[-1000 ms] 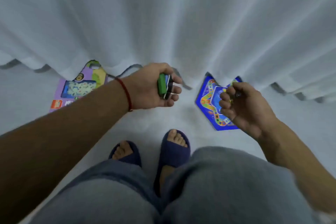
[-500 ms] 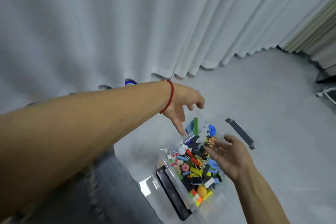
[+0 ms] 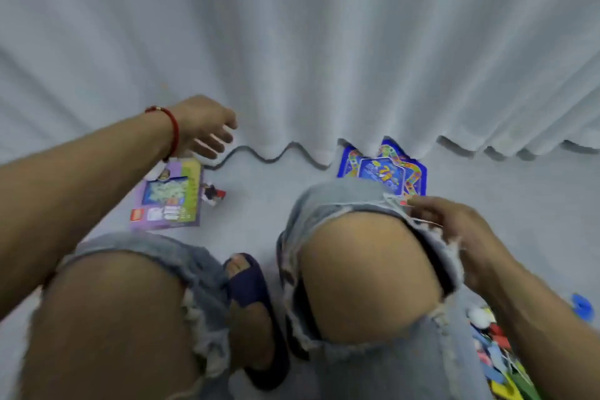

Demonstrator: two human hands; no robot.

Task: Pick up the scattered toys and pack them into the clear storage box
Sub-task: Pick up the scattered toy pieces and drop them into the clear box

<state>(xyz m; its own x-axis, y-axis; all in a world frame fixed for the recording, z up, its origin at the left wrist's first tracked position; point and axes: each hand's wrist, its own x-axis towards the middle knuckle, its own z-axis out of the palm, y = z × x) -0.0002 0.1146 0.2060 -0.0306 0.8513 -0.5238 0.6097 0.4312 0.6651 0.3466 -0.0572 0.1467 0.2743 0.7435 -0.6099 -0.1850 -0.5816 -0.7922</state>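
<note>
- The packed toys, a bright jumble, sit at my 4 o'clock, half hidden behind my right forearm.
- A small toy figure lies on the floor at 11 o'clock, just beside the purple booklet.
- My left hand hangs above the booklet, fingers loosely spread, empty.
- My right hand rests by my knee; I cannot tell its grip.
- The blue game board lies at 1 o'clock under the curtain.

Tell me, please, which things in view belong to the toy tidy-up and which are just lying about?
Job: purple toy pack; small toy figure; blue game board; packed toys at lower right; left hand, right hand.
Lying about: white curtain; dark slipper; red wrist cord.
</note>
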